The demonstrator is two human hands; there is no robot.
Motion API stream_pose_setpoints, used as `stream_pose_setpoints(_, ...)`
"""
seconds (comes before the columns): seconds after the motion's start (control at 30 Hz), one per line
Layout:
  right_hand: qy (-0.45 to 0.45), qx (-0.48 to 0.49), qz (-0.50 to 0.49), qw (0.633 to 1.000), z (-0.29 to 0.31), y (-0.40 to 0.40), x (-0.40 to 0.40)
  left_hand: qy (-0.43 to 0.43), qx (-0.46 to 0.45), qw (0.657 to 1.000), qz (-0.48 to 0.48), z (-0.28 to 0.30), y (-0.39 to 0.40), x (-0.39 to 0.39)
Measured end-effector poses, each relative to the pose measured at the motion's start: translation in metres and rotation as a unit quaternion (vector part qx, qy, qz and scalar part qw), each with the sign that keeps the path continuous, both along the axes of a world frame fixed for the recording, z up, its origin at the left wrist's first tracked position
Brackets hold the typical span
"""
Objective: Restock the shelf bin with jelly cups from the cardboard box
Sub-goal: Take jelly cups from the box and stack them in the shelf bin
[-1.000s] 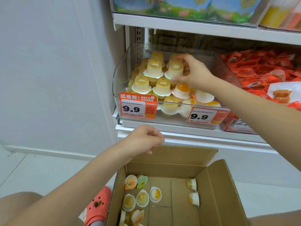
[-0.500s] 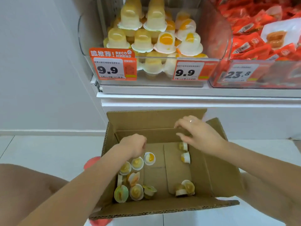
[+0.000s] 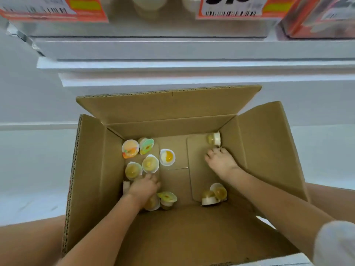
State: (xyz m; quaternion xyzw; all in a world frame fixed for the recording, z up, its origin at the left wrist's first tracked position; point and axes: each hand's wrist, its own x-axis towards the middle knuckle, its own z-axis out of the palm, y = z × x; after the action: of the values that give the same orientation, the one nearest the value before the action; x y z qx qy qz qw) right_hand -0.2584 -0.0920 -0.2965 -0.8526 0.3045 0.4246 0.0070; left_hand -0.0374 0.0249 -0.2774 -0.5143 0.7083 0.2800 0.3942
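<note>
The open cardboard box (image 3: 169, 104) stands on the floor below the shelf. Several jelly cups lie on its bottom: a cluster at the left (image 3: 150, 163), one with an orange centre (image 3: 167, 157), one on its side in the far right corner (image 3: 214, 139), and a pair near the front (image 3: 214, 194). My left hand (image 3: 143, 186) reaches down into the left cluster, its fingers curled over a cup that is mostly hidden. My right hand (image 3: 221, 160) is at the right wall, fingers curled down round a cup beneath it. Only the bottom of the shelf bin (image 3: 119, 25) shows at the top edge.
Orange price tags (image 3: 230, 6) hang on the bin's front. A second bin with red packets (image 3: 317, 20) sits to the right. The white shelf ledge (image 3: 192, 52) juts out above the box's back flap. The pale floor (image 3: 34, 169) lies to both sides, and my knees flank the box.
My right hand left the shelf bin and dropped into the box, and the left hand went down too. The view tilted down, so the bin is almost out of frame.
</note>
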Motion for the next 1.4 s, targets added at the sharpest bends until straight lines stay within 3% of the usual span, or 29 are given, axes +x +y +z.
stream_pose_setpoints(0.13, 0.007, -0.024, -0.027, 0.999, -0.017, -0.008, 0.007, 0.013, -0.016, 1.000, -0.021, -0.016, -0.004, 0.011)
stream_pose_setpoints(0.27, -0.029, -0.020, -0.061, 0.998, -0.014, -0.009, 0.003, 0.075, -0.034, 0.986, 0.148, -0.029, -0.004, 0.028)
stream_pose_setpoints(0.33, -0.100, 0.006, -0.147, 0.984, -0.008, -0.003, 0.001, 0.092, -0.042, 0.966, 0.239, -0.022, -0.002, 0.034)
stream_pose_setpoints(0.37, -0.159, 0.027, -0.229, 0.960, -0.002, -0.001, 0.002, 0.101, -0.040, 0.954, 0.281, -0.014, -0.003, 0.035)
stream_pose_setpoints(0.43, -0.276, 0.110, -0.429, 0.853, 0.022, 0.000, 0.005, 0.137, -0.045, 0.930, 0.338, 0.004, -0.008, 0.037)
stream_pose_setpoints(0.5, -0.331, 0.237, -0.586, 0.701, 0.057, -0.002, 0.007, 0.205, -0.051, 0.897, 0.387, 0.027, -0.017, 0.036)
stream_pose_setpoints(0.6, -0.343, 0.423, -0.673, 0.500, 0.124, -0.006, 0.008, 0.306, -0.075, 0.850, 0.422, 0.086, -0.035, 0.032)
stream_pose_setpoints(0.67, -0.368, 0.472, -0.675, 0.432, 0.167, -0.008, 0.008, 0.358, -0.109, 0.826, 0.422, 0.138, -0.046, 0.028)
stream_pose_setpoints(0.7, -0.382, 0.477, -0.672, 0.419, 0.189, -0.008, 0.009, 0.379, -0.127, 0.818, 0.413, 0.165, -0.050, 0.026)
stream_pose_setpoints(0.73, -0.399, 0.477, -0.665, 0.413, 0.210, -0.006, 0.012, 0.396, -0.146, 0.814, 0.399, 0.192, -0.053, 0.024)
stream_pose_setpoints(0.8, -0.453, 0.455, -0.629, 0.438, 0.252, -0.003, 0.016, 0.431, -0.174, 0.801, 0.377, 0.243, -0.053, 0.020)
stream_pose_setpoints(0.97, -0.639, 0.260, -0.432, 0.581, 0.353, 0.014, 0.031, 0.489, -0.273, 0.738, 0.378, 0.316, -0.036, 0.012)
stream_pose_setpoints(1.1, -0.740, 0.167, -0.306, 0.576, 0.371, 0.026, 0.044, 0.518, -0.355, 0.672, 0.392, 0.328, -0.029, -0.003)
stream_pose_setpoints(1.23, -0.747, 0.149, -0.311, 0.568, 0.361, 0.028, 0.049, 0.513, -0.433, 0.638, 0.377, 0.323, -0.031, -0.019)
stream_pose_setpoints(1.4, -0.740, 0.126, -0.312, 0.583, 0.358, 0.022, 0.048, 0.532, -0.449, 0.600, 0.394, 0.318, -0.033, -0.026)
